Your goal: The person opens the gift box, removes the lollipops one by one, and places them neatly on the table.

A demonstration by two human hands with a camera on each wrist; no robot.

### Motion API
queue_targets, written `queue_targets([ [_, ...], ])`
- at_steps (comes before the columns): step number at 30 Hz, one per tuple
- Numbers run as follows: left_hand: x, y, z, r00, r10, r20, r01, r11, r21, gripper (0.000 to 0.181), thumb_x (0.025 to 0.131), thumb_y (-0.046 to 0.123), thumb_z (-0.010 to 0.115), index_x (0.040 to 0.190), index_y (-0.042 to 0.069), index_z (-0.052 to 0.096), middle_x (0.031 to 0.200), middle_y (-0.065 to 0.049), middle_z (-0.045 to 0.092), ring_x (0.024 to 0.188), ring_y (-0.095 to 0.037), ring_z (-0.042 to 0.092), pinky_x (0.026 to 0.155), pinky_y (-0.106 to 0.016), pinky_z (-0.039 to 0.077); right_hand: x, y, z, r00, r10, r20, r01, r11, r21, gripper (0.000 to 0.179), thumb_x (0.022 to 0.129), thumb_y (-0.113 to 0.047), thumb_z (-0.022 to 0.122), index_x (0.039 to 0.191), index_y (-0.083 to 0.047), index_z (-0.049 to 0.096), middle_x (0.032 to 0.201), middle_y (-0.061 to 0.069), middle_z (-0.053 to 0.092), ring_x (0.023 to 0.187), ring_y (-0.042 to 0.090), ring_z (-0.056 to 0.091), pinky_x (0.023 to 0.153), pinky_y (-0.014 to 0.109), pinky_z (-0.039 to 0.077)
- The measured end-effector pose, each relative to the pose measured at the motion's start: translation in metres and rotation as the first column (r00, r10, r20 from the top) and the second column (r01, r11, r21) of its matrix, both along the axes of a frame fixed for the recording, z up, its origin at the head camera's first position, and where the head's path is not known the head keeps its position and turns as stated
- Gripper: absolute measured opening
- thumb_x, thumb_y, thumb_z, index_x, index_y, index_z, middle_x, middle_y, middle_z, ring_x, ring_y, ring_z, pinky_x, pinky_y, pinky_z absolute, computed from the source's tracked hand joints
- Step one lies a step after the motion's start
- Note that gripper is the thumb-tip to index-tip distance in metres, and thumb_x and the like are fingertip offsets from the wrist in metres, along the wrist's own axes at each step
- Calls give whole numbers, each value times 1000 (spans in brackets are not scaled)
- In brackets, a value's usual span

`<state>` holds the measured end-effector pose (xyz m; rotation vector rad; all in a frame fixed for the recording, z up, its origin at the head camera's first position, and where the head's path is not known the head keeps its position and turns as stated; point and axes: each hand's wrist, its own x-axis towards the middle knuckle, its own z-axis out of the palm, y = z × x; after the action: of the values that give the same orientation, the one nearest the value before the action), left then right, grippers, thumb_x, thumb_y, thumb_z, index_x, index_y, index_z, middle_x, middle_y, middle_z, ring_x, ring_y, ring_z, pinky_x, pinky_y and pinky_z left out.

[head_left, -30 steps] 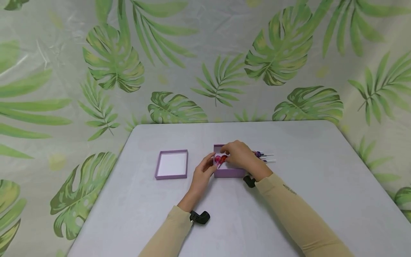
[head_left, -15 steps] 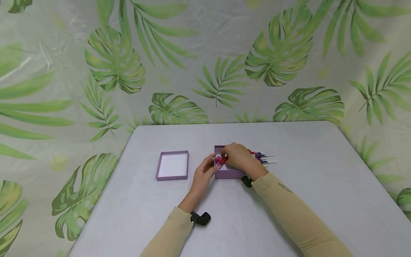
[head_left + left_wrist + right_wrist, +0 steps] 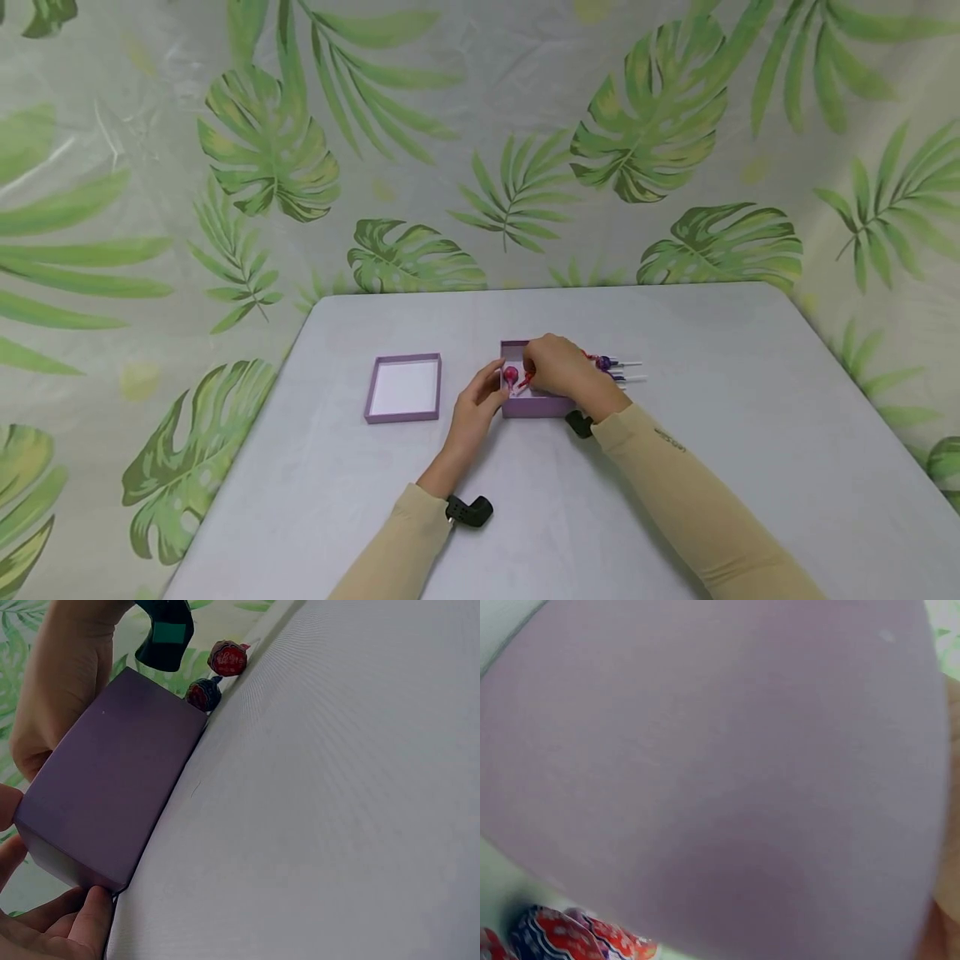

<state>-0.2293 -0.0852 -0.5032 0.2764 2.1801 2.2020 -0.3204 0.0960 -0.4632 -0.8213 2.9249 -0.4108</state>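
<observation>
A purple box [image 3: 537, 407] with a pale inside stands on the white table. My left hand [image 3: 474, 404] holds its left end, fingers and thumb around the corners; in the left wrist view the fingertips [image 3: 96, 911] press the lower corner. Inside, at the left, lies a pink lollipop [image 3: 511, 374]. My right hand [image 3: 558, 367] reaches into the box and pinches a red lollipop [image 3: 527, 379], whose top is partly hidden by the fingers. The box wall [image 3: 727, 765] fills most of the right wrist view.
Several wrapped lollipops [image 3: 604, 363] lie right of the box, sticks pointing right; their red and blue wrappers [image 3: 562, 934] show at the right wrist view's bottom. The shallow purple lid [image 3: 402, 416] lies inside-up at the left. A leaf-patterned curtain [image 3: 517, 108] hangs behind the table.
My right hand has shifted slightly to the right inside the box, and the red lollipop has moved apart from the pink one. The left hand stays at the box's left end.
</observation>
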Motion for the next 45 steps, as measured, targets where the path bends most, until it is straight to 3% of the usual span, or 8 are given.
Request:
queue_targets([
  [6, 0, 0, -2, 1000, -7, 6, 7, 1000, 20, 51, 100, 5, 58, 150, 7, 47, 151, -24, 44, 140, -37, 42, 111, -45, 40, 4, 4, 5, 1000, 16, -18, -16, 1000, -1, 12, 75, -13, 82, 75, -15, 69, 70, -4, 61, 66, 17, 57, 59, 32, 49],
  [13, 0, 0, -3, 1000, -12, 0, 12, 1000, 26, 52, 100, 5, 58, 150, 5, 46, 152, -25, 43, 141, -37, 41, 111, -45, 40, 12, 6, 14, 1000, 22, -1, -22, 1000, -19, 14, 80, -13, 79, 95, -13, 78, 85, -3, 69, 79, 17, 60, 70, 37, 52],
  [17, 0, 0, -2, 1000, -16, 0, 16, 1000, 12, 52, 100, 7, 58, 151, 6, 46, 152, -24, 43, 139, -35, 43, 110, -44, 41, 15, 8, 20, 1000, 19, 10, -19, 999, -33, 11, 83, -12, 77, 94, -15, 78, 86, -4, 69, 78, 17, 59, 71, 35, 52],
  [25, 1, 0, -1, 1000, -13, 4, 13, 1000, 2, 52, 101, 6, 57, 151, 7, 45, 152, -24, 43, 139, -38, 42, 110, -47, 41, 23, 14, 28, 998, 27, 49, -20, 990, -140, 15, 89, -7, 72, 101, -10, 78, 94, 0, 71, 80, 18, 59, 73, 34, 54],
  [32, 0, 0, -3, 1000, -17, 9, 17, 1000, 12, 51, 101, 6, 57, 151, 7, 46, 151, -24, 44, 137, -39, 45, 109, -46, 42, 26, 19, 30, 997, -4, 72, 22, 969, -248, 15, 89, -10, 73, 102, -14, 80, 96, -1, 74, 79, 15, 64, 67, 30, 54],
  [38, -1, 1, -4, 1000, -10, -10, 10, 1000, 16, 50, 101, 5, 57, 149, 7, 47, 148, -25, 46, 135, -40, 47, 108, -46, 43, 26, 24, 27, 994, -20, 104, 53, 942, -332, 18, 93, -21, 74, 110, -15, 79, 97, -5, 75, 84, 11, 68, 71, 33, 58],
  [45, -1, 1, -4, 1000, -17, -7, 17, 1000, 26, 51, 100, 3, 57, 150, 5, 46, 149, -26, 45, 137, -40, 45, 109, -47, 41, 27, 28, 26, 995, -48, 86, 77, 921, -381, 15, 91, -26, 77, 103, -17, 82, 89, -8, 68, 75, 12, 62, 62, 32, 51],
])
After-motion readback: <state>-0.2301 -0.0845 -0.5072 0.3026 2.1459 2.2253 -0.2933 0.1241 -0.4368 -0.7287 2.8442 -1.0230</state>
